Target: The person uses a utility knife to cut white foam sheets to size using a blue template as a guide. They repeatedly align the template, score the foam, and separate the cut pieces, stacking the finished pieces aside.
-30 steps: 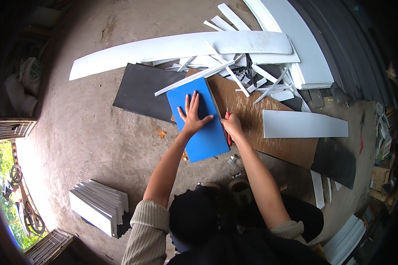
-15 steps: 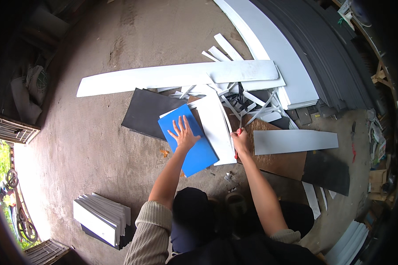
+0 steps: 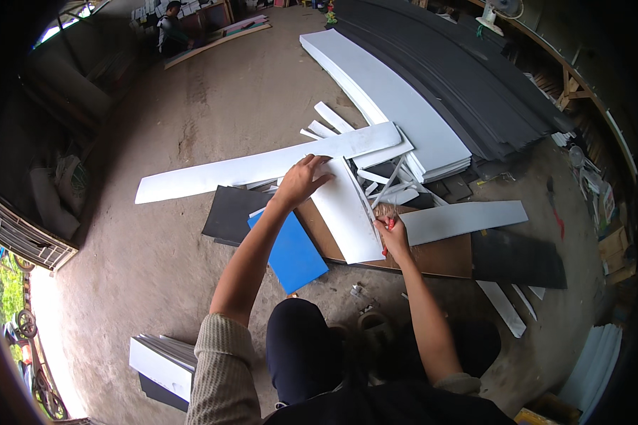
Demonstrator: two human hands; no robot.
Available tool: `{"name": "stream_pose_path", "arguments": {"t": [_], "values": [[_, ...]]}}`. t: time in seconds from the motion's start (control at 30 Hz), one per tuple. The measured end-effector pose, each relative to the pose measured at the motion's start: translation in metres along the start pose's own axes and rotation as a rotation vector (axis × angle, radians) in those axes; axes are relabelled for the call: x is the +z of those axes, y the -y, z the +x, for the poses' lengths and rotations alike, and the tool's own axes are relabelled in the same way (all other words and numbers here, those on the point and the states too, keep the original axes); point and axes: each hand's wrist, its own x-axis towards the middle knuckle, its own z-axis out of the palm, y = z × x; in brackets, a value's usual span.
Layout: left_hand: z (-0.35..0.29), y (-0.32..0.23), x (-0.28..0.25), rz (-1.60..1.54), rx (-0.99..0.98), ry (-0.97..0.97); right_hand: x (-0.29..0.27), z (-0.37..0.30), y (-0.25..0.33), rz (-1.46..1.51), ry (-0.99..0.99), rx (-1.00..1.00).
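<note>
Across the brown board (image 3: 439, 256) on the floor (image 3: 156, 258) lies a white sheet (image 3: 351, 225), its far left corner hidden behind the left hand (image 3: 306, 180). That hand's grip is spread, thumb and fingers apart at the sheet's far end — whether they touch it I cannot tell. At the sheet's right edge, the right hand (image 3: 394, 236) has its grip closed around a red-handled tool (image 3: 390, 224), its middle covered by the fingers and its tip hard to make out. The left forearm crosses part of the blue panel (image 3: 294, 251) to the left — beyond it, a dark sheet (image 3: 223, 214) is partly covered.
</note>
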Motion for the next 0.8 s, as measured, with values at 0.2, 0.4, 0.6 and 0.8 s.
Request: {"name": "stream_pose_path", "arguments": {"t": [0.2,0.4,0.6,0.8], "values": [[-0.018,-0.050,0.012,0.142,0.019,0.004,-0.053,-0.016,-0.014,-0.037,-0.121,0.597],[-0.022,-0.083,0.045,0.304,0.019,-0.041,-0.108,-0.035,-0.062,0.575,0.121,0.885],[-0.039,-0.085,0.059,0.384,-0.108,0.010,-0.057,-0.043,0.024,0.272,0.091,0.682],[-0.042,-0.104,0.065,0.410,-0.103,-0.049,-0.026,-0.055,0.072,-0.555,-0.105,-0.135]]}}
